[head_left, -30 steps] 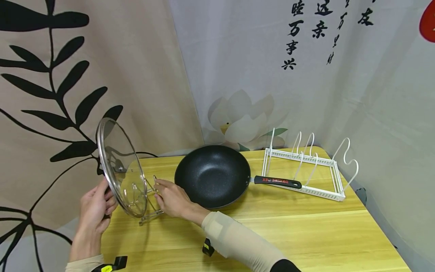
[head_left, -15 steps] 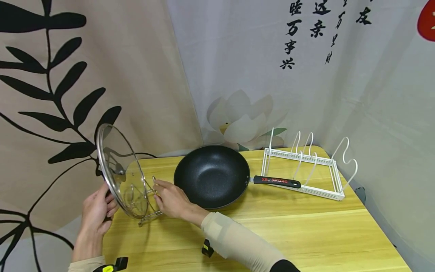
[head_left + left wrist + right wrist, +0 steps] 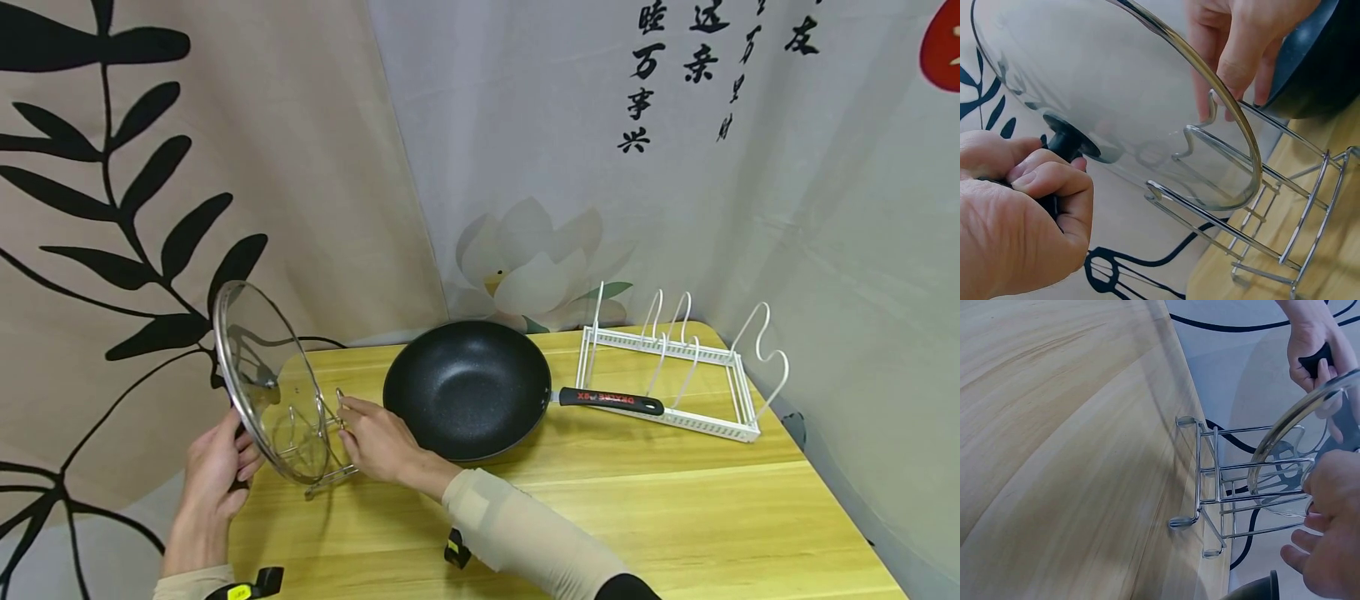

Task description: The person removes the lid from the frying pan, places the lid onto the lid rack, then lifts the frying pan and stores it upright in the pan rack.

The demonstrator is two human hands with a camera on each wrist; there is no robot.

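The left hand (image 3: pixel 213 475) grips a clear, metal-rimmed lid (image 3: pixel 1129 94) by its black knob (image 3: pixel 1067 139), tilted steeply at the wire rack (image 3: pixel 1217 464); whether they touch is unclear. The right hand (image 3: pixel 381 437) pinches the rack's top, fingertips partly hidden. The left wrist view crops the lid's upper part.

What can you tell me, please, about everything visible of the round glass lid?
The round, clear glass lid has a shiny silver metal rim and, at its centre, a black handle gripped by the left hand. It is held tilted up on edge, handle side facing left. Its lower part is at the silver wire rack, whose bars show through the glass; whether they touch is unclear.
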